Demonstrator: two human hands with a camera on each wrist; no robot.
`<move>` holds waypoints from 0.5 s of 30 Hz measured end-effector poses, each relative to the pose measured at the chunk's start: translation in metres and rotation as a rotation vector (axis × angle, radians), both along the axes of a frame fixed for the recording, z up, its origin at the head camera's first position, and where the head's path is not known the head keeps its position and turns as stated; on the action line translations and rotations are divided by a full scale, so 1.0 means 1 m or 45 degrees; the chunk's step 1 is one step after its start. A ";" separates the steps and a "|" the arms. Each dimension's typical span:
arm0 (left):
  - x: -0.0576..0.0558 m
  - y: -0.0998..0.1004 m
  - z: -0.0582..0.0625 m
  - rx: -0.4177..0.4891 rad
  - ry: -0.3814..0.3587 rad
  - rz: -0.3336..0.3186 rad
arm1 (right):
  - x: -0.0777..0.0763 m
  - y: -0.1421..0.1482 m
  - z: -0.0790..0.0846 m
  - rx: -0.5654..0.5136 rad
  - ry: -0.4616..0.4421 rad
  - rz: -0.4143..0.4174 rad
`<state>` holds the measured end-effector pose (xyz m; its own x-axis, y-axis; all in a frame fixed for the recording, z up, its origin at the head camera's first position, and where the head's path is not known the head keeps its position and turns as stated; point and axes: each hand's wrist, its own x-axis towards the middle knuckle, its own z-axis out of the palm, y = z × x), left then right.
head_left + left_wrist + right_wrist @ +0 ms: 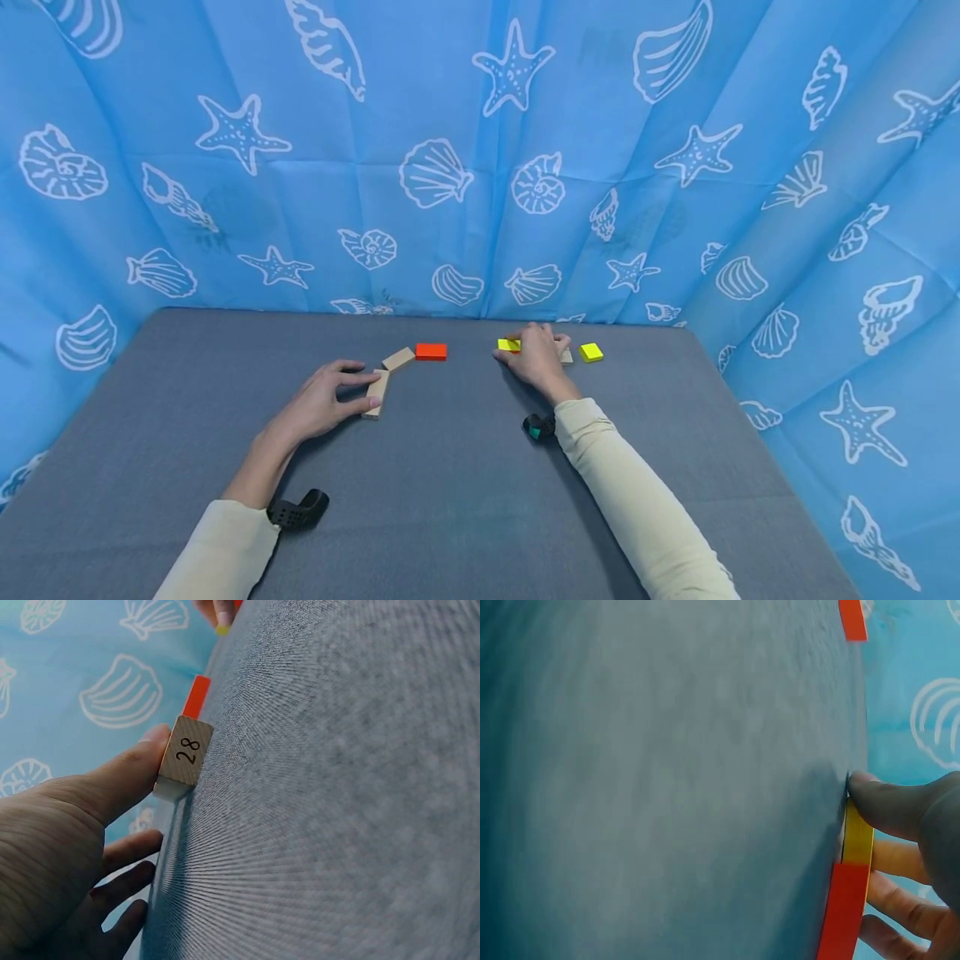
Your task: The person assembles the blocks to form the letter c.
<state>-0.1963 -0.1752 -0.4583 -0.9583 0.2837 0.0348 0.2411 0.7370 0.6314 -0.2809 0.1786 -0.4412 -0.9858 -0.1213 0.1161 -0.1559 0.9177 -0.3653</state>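
"Which way's the nearer wooden block pointing?"

"Lengthwise away from the person, on the table's left; left hand touching, can't tell if gripping."

"Right hand?"

"Pinching the yellow block, which runs sideways."

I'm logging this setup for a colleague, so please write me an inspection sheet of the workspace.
Surface: grey table, fabric-textured.
Job's things: on the left, block 28, angled pale block and left red block; on the right, held-side yellow block, right red block, part-hidden pale block and far-right yellow block.
Clutter: nothing seen.
Grips: left grip touches block 28; right grip touches the held-side yellow block and hides some blocks from the head view.
Cables: nothing seen.
Surroundings: blue curtain with white shells and starfish.
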 end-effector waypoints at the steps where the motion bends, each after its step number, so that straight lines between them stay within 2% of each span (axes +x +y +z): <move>1: 0.000 0.000 0.000 0.000 -0.003 0.003 | 0.000 -0.003 0.000 -0.001 -0.002 0.015; 10: 0.000 0.001 0.001 0.010 -0.024 0.006 | 0.006 -0.020 0.004 -0.046 -0.100 0.143; 15: 0.000 0.000 0.002 0.009 -0.019 -0.001 | 0.011 -0.029 0.006 -0.043 -0.112 0.187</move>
